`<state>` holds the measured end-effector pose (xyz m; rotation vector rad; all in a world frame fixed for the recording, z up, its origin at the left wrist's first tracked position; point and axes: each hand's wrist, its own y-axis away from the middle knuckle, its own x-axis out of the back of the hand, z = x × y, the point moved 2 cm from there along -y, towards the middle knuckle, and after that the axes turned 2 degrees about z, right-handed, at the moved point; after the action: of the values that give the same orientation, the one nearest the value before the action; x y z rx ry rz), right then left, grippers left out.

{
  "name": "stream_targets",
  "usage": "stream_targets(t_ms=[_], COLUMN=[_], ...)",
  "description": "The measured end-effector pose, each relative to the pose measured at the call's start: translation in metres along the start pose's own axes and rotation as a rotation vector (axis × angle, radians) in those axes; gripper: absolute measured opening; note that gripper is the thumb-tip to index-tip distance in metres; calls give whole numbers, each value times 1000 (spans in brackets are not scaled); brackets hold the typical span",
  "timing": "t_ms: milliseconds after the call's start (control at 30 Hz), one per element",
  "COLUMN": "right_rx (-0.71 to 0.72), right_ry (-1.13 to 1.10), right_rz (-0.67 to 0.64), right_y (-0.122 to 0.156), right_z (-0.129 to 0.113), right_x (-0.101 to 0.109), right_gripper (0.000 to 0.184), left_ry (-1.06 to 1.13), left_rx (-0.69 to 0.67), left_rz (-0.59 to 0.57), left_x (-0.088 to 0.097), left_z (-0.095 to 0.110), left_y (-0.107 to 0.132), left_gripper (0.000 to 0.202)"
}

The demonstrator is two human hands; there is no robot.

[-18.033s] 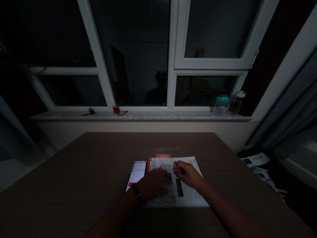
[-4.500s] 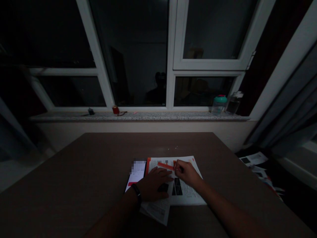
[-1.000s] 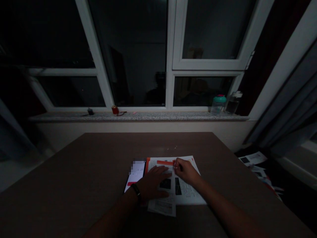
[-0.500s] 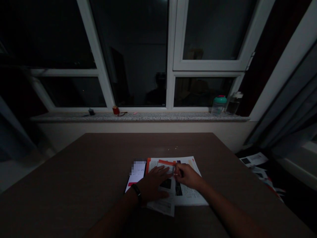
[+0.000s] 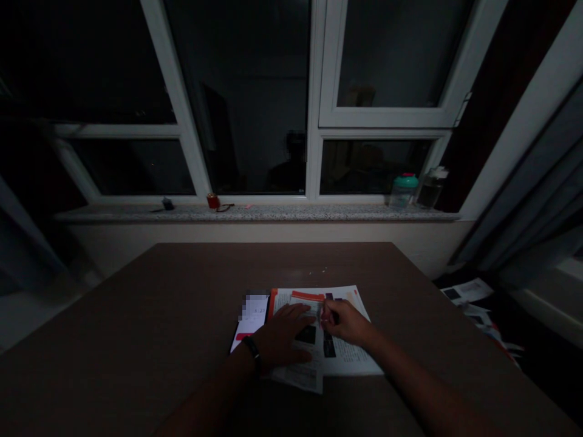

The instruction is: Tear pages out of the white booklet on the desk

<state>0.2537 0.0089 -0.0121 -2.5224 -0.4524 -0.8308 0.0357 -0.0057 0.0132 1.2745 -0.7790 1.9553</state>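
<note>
My left hand (image 5: pixel 286 337), with a dark band on the wrist, lies flat with its fingers spread on a narrow printed sheet (image 5: pixel 303 377). This sheet has an orange strip along its top and rests over a larger printed page (image 5: pixel 353 361). At the sheet's right edge, my right hand (image 5: pixel 344 321) is closed in a pinch, close to the left fingertips. What its fingers grip is too small and dark to make out. A phone (image 5: pixel 249 321) with a lit screen lies left of the pages, beside my left hand.
All of this lies on a brown table (image 5: pixel 182 303). Small light scraps (image 5: pixel 324 269) are beyond the pages. On the windowsill (image 5: pixel 282 212) stand a teal-lidded bottle (image 5: pixel 403 191), a white-capped bottle (image 5: pixel 432 188) and a small red object (image 5: pixel 212 201). Loose papers (image 5: pixel 473 291) lie to the table's right.
My right hand has barely shifted along the sheet's right edge. The sheet's lower corner sits slightly further right and up. My left hand stays flat in nearly the same place.
</note>
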Motion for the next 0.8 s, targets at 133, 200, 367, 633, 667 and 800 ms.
stream_targets(t_ms=[133,200,367,633,667,800], right_rx=[28,-9,-36,39,37,-27], right_ry=[73,138,78,17,42,87], right_rz=[8,97,109,-15,29,194], right_y=[-1,-4,-5,2,0,-5], right_z=[-5,-3,1,-8,-6,3], right_x=[2,4,3,0,1,7], right_gripper=[12,12,13,12,11,8], left_ry=[7,7,-9,-30,-30,-42], left_rx=[-21,-25,-9,-22,-17,35], left_rz=[22,20,7,-51,-61,-41], left_x=[0,1,5,0,-1,-2], left_z=[0,1,4,-3,-5,-8], left_y=[-1,-1,0,2,2,1], left_gripper=[76,76,74,83,83,81])
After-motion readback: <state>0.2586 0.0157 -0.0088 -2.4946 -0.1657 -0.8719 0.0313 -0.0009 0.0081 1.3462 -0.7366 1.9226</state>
